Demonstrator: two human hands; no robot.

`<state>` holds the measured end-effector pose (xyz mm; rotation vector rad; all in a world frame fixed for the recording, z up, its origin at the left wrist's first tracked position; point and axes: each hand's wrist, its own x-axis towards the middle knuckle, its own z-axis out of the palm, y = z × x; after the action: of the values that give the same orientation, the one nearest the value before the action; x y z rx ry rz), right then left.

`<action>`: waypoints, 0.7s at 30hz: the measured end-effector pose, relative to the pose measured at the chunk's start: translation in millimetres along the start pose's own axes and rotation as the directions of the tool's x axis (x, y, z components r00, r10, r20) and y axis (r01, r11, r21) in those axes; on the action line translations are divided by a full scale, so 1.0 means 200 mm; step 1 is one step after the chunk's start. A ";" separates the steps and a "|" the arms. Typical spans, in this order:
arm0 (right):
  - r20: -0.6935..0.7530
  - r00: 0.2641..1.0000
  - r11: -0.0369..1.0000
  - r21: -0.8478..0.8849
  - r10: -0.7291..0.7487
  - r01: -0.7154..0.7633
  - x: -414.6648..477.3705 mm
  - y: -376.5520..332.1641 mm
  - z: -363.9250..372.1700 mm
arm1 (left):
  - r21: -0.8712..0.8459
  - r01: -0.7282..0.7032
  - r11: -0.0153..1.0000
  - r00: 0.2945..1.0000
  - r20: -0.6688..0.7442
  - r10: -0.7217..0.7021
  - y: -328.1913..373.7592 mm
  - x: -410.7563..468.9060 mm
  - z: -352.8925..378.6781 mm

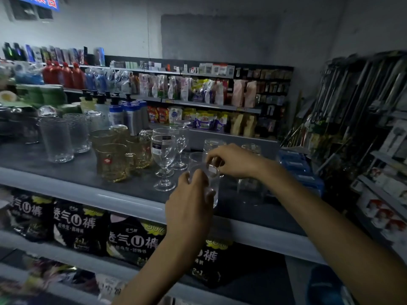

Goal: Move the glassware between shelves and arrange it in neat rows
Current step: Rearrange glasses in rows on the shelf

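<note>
My left hand (pixel 190 203) grips a clear tumbler (pixel 212 186) from its left side, just above the front of the grey top shelf (pixel 66 172). My right hand (pixel 233 161) pinches the far rim of the same tumbler from above. More clear tumblers (pixel 212 145) stand behind and to the right. Left of the hands stand clear stemmed goblets (pixel 164 157) in a short row, then amber handled mugs (pixel 112 161), then tall textured glasses (pixel 57 139).
Black packets (pixel 81 225) fill the shelf below. A blue box (pixel 295 166) lies at the shelf's right end. Bottles and bagged goods line the far shelves (pixel 198 89). Mop handles (pixel 363 89) and small boxes crowd the right side.
</note>
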<state>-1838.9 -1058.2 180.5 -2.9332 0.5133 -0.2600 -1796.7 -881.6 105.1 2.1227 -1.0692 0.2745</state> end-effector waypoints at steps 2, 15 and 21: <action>-0.007 1.000 1.000 0.008 0.007 -0.007 0.00 0.00 0.01 | -0.080 -0.019 0.997 1.000 -0.013 0.018 -0.01 0.00 -0.02; -0.287 0.946 0.973 0.212 0.153 -0.093 -0.05 -0.09 0.20 | -0.650 -0.170 0.741 0.970 -0.242 0.010 -0.27 -0.16 -0.16; -0.526 0.823 0.938 0.345 0.215 -0.025 -0.25 -0.19 0.25 | -0.608 -0.138 0.782 0.945 -0.317 -0.080 -0.47 -0.24 -0.36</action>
<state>-1862.9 -999.9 130.6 -2.4535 0.6519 -1.0948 -1745.4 -765.8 85.0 1.3974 -0.8406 0.2334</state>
